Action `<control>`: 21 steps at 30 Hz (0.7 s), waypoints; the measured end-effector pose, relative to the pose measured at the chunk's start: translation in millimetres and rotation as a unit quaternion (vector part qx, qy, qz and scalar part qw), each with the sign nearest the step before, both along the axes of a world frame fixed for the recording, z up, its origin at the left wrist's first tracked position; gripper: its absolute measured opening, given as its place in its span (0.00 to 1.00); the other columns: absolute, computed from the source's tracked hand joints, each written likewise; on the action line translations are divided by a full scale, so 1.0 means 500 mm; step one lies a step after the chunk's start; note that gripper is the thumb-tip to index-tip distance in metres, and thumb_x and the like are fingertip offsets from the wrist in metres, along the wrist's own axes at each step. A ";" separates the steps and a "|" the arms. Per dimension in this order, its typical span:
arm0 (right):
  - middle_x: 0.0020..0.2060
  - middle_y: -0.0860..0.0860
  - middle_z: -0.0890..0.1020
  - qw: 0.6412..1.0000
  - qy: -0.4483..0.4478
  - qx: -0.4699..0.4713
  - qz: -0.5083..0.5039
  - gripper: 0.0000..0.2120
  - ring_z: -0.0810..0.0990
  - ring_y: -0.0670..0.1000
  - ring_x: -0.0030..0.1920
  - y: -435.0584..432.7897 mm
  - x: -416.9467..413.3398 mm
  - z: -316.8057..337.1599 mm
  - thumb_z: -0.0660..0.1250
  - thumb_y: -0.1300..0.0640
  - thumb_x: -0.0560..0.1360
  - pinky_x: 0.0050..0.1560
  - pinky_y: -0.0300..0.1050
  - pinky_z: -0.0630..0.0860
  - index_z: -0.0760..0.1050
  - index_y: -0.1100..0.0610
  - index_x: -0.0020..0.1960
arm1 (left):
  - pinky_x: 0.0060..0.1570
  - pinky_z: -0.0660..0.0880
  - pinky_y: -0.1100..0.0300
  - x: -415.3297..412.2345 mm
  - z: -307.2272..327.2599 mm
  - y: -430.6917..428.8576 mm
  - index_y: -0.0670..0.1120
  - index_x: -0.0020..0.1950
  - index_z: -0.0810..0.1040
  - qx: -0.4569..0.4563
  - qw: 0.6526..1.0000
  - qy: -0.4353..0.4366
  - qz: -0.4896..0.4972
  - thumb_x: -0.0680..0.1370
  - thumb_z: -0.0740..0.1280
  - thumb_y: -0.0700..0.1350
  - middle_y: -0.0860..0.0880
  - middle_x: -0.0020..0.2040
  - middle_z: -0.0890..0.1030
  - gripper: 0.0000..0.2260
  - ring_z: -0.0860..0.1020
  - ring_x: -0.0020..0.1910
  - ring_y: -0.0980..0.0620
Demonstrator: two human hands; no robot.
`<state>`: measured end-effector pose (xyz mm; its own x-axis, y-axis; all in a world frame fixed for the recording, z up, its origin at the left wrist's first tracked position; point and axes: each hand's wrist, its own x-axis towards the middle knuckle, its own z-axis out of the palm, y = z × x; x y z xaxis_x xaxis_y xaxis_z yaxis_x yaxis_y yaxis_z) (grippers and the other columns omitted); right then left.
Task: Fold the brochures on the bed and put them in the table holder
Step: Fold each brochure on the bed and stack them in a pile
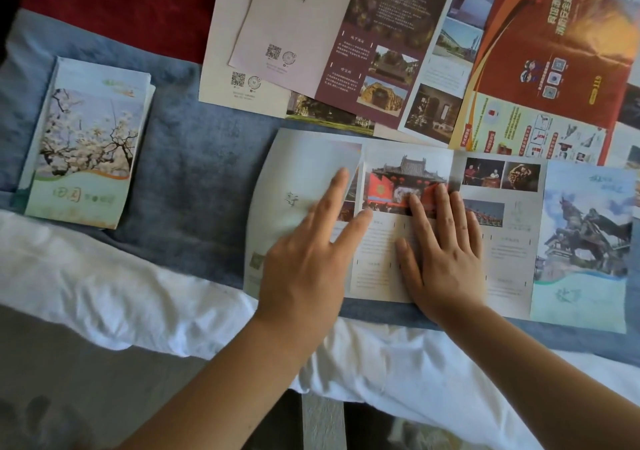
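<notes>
Two flat hands work one open brochure (502,235) on the bed (194,158): left hand (311,259) presses its end flap over, right hand (446,252) pins the middle, neither grasping. Folding under way; next, crease firmly. Folded stack (86,144) waits leftward.

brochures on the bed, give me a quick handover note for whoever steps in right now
Left hand: open, straight fingers pressing the left panel of the open brochure over towards its middle.
Right hand: open, flat on the middle panel, holding it down.
Done: a folded stack lies on the blue blanket at left.
Left: finish this fold, then fold the unfolded brochures spread above it. The table holder is not in view.
</notes>
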<state>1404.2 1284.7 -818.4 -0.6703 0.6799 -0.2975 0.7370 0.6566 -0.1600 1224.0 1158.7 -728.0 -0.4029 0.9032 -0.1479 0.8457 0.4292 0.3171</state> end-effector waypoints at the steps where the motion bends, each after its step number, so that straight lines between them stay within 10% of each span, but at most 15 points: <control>1: 0.83 0.53 0.42 1.000 0.002 0.001 0.000 0.32 0.39 0.54 0.83 0.000 -0.001 0.000 0.46 0.38 0.84 0.82 0.58 0.46 0.43 0.47 0.84 | 0.31 0.77 0.55 0.005 -0.018 0.002 0.49 0.67 0.81 -0.007 1.000 -0.003 -0.007 0.71 0.65 0.33 0.42 0.80 0.67 0.27 0.84 0.50 0.43; 5: 0.83 0.54 0.43 1.000 0.011 0.003 0.000 0.32 0.39 0.55 0.83 0.001 -0.002 -0.004 0.47 0.38 0.84 0.82 0.59 0.46 0.44 0.47 0.84 | 0.51 0.81 0.49 0.019 -0.107 0.003 0.49 0.71 0.78 0.022 0.999 -0.013 -0.039 0.75 0.72 0.37 0.41 0.79 0.68 0.24 0.80 0.64 0.42; 8: 0.83 0.54 0.43 1.000 0.011 0.002 0.002 0.32 0.39 0.54 0.83 0.000 0.000 -0.005 0.46 0.38 0.84 0.82 0.58 0.45 0.44 0.47 0.84 | 0.76 0.62 0.40 0.000 -0.165 -0.009 0.50 0.78 0.71 0.026 0.998 0.003 -0.053 0.82 0.64 0.48 0.44 0.81 0.63 0.23 0.64 0.79 0.43; 21: 0.83 0.54 0.44 1.000 0.019 0.016 -0.009 0.32 0.40 0.55 0.83 -0.002 -0.003 -0.012 0.45 0.37 0.84 0.82 0.57 0.44 0.46 0.48 0.84 | 0.76 0.52 0.32 0.003 -0.234 -0.018 0.55 0.83 0.58 0.019 0.996 0.082 -0.042 0.83 0.55 0.60 0.52 0.84 0.56 0.28 0.52 0.83 0.48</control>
